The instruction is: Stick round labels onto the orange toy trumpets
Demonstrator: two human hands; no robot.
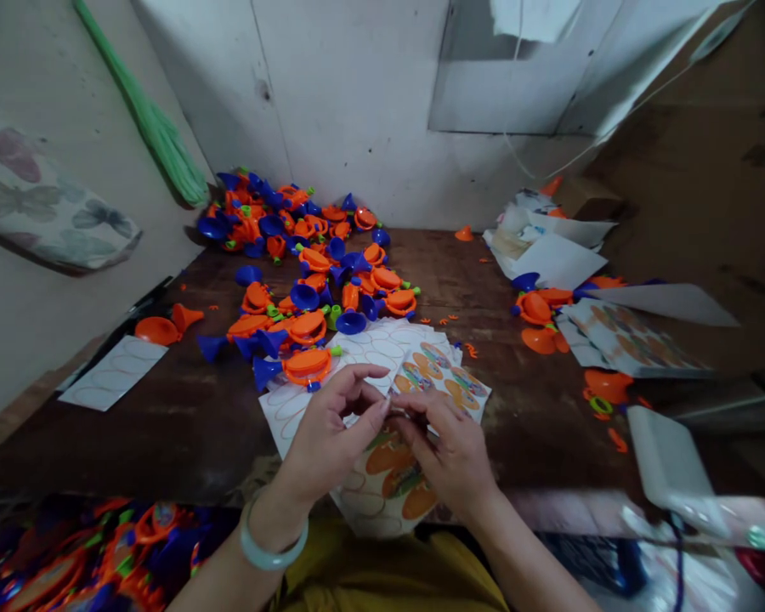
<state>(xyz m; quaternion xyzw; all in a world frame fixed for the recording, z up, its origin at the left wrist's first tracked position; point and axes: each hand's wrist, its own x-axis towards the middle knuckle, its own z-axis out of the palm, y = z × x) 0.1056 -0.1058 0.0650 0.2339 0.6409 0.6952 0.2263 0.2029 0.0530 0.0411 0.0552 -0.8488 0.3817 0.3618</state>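
Observation:
My left hand and my right hand hover close together above the sticker sheets, their fingertips meeting on a small pale paper piece. The piece is mostly hidden by my fingers. Printed orange-and-blue sheets lie under and beyond my hands, overlapping a sheet of oval outlines. Just left of my left fingers lies an orange plastic toy with a blue suction cup, at the edge of the sheets. Many similar toys form a heap farther along the wooden table.
A sheet of oval outlines and loose orange parts lie at the table's left. More toys and stacked papers sit at the right. A white box rests near the front right. A bin of toys sits low at the left.

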